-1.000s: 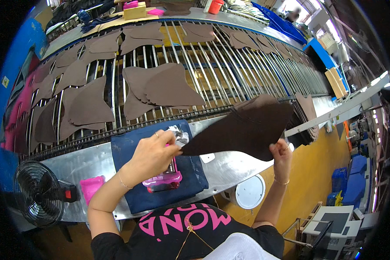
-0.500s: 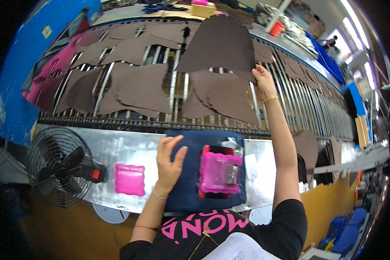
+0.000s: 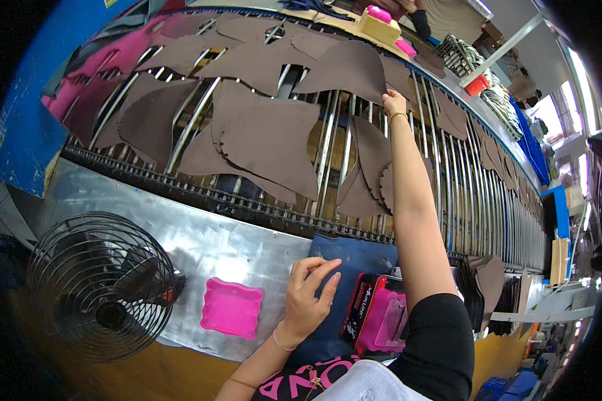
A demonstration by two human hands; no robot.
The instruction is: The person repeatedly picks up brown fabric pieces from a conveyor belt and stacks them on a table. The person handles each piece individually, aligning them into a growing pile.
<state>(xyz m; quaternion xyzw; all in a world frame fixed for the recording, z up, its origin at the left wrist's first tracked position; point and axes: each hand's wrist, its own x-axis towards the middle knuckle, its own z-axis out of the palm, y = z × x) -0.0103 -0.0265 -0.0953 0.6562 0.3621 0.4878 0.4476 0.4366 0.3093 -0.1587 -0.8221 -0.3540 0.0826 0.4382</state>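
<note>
My right hand (image 3: 394,102) reaches far out over a rack of metal rods, pinching the near right corner of a dark brown cut panel (image 3: 349,68). That panel is thin and has a rounded far edge; it lies over or just above the rods. More brown panels, such as the large overlapping ones (image 3: 267,137) and a narrower stack (image 3: 371,154), rest on the rods nearer to me. My left hand (image 3: 309,297) hovers by the blue mat (image 3: 331,287), holding nothing, its fingers curved and apart. Right of it are a black and red box and a pink plastic tray (image 3: 386,319).
A black wire fan (image 3: 107,287) stands at the left of the metal table (image 3: 201,234), beside a pink scalloped tray (image 3: 233,309). Stacked brown panels (image 3: 481,284) hang at the right. A blue wall (image 3: 27,113) borders the left; a yellow block (image 3: 379,27) sits beyond the rack.
The brown panel, held up before, is now lower and flatter over the rods, with my right hand still on its corner. The view has turned; my left hand stays near the mat.
</note>
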